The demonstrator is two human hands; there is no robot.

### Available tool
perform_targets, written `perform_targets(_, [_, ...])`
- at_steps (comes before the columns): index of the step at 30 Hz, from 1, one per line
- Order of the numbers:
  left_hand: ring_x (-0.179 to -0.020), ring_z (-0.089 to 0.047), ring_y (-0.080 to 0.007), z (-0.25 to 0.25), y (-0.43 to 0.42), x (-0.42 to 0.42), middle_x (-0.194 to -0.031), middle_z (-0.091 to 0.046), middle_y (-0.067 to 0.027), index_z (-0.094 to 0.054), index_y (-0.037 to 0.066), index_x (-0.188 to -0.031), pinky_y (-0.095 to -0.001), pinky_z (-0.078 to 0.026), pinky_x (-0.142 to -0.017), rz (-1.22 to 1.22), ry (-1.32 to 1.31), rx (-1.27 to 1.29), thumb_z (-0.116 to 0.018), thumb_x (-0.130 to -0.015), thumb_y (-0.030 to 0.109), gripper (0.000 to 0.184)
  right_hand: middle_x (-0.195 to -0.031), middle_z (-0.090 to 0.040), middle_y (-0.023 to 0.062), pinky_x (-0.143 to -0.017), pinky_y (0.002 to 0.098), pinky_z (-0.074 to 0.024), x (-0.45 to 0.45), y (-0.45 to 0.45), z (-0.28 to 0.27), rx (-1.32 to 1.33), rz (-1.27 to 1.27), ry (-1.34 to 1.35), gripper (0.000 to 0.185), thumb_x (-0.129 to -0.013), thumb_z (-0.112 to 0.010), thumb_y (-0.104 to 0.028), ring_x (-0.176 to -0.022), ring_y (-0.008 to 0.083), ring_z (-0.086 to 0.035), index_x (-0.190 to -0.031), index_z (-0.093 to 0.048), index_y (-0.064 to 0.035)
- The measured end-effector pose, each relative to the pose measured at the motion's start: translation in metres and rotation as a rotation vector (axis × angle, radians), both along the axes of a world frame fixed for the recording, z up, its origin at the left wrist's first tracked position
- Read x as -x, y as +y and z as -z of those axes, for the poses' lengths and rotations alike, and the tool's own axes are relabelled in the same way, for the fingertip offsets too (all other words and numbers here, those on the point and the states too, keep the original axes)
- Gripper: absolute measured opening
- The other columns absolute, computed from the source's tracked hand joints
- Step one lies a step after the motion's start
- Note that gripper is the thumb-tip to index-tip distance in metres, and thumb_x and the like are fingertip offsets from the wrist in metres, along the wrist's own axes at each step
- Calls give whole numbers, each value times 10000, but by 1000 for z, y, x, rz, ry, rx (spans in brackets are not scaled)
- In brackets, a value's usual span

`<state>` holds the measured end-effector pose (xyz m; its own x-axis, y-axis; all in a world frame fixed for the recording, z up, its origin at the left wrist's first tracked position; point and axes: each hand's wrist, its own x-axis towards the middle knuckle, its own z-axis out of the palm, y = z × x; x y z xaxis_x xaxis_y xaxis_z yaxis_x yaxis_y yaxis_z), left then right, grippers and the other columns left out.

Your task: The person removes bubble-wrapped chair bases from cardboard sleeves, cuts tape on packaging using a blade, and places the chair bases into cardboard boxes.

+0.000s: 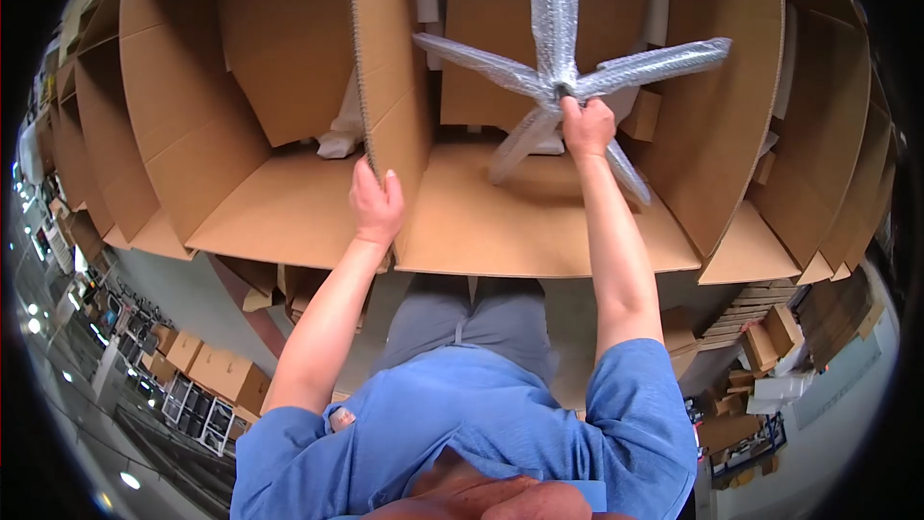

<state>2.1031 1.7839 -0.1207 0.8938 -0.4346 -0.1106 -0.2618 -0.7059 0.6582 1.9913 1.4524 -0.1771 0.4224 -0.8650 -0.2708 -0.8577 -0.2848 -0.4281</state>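
A five-legged star-shaped chair base, each leg covered in clear bubble wrap, is held inside an open cardboard box. My right hand is closed around it close to the dark centre hub, and the legs spread out on all sides. My left hand grips the upright side wall of the same box at its front edge, thumb on the inner face. Behind the base, a small cardboard piece and some white wrapped items are partly hidden.
More open cardboard boxes stand in a row to the left and right. A white bagged item lies in the left neighbouring box. Below left are stacked closed cartons; cartons and a white box sit at lower right.
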Motion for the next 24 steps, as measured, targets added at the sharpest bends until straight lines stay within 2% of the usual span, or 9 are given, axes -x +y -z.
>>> perform_targets(2, [-896,-614,-459,-3,-1,2,-996,-618,-253,-502,-33,-1188,-495,-490,-749,-10,8,31,-560,-888,92,329,-852,-691,255,-810,508,-517,-9,-3,27,-41,18,-33,449,-751,-609,-420,-843,438,-669,-828,-702,12])
perform_targets(7, [-878,-623,-428,-9,2,6,-975,-621,-239,-503,-38,-1173,-464,-489,-753,-39,84,27,-564,-903,84,303,-837,-679,270,-797,496,-505,-6,-7,89,-111,89,-45,464,-747,-643,-415,-849,446,-658,-825,-693,40])
perform_targets(12, [-859,-622,-404,-24,1,12,-959,-624,-222,-499,-54,-1155,-448,-489,-763,-46,95,-2,-565,-916,85,284,-813,-672,281,-791,482,-501,3,-19,128,-158,70,-82,479,-729,-655,-406,-844,448,-655,-790,-682,68])
perform_targets(15, [-865,-615,-375,-33,4,16,-970,-618,-216,-496,-54,-1143,-430,-485,-784,-76,157,-10,-563,-927,83,265,-867,-680,292,-805,480,-505,9,-32,148,-297,84,-104,482,-715,-651,-400,-871,441,-662,-820,-701,68])
perform_targets(19, [-950,-582,-303,-43,-2,18,-1063,-589,-193,-477,-50,-1159,-386,-467,-840,-79,186,-15,-533,-957,72,242,-876,-687,288,-799,464,-507,22,-37,192,-350,79,-91,474,-705,-669,-380,-877,428,-672,-851,-699,70])
perform_targets(23, [-1025,-552,-256,-44,0,19,-1148,-558,-175,-436,-55,-1238,-351,-454,-902,-111,269,-8,-504,-974,50,292,-892,-695,279,-802,452,-510,43,-12,246,-477,198,-219,457,-702,-684,-335,-884,412,-682,-886,-689,83])
perform_targets(24, [-1025,-552,-256,-43,0,19,-1148,-558,-175,-436,-55,-1238,-351,-454,-902,-109,272,-6,-504,-974,50,292,-892,-696,278,-803,452,-510,36,-12,240,-487,241,-284,452,-701,-688,-323,-883,406,-686,-891,-686,87])
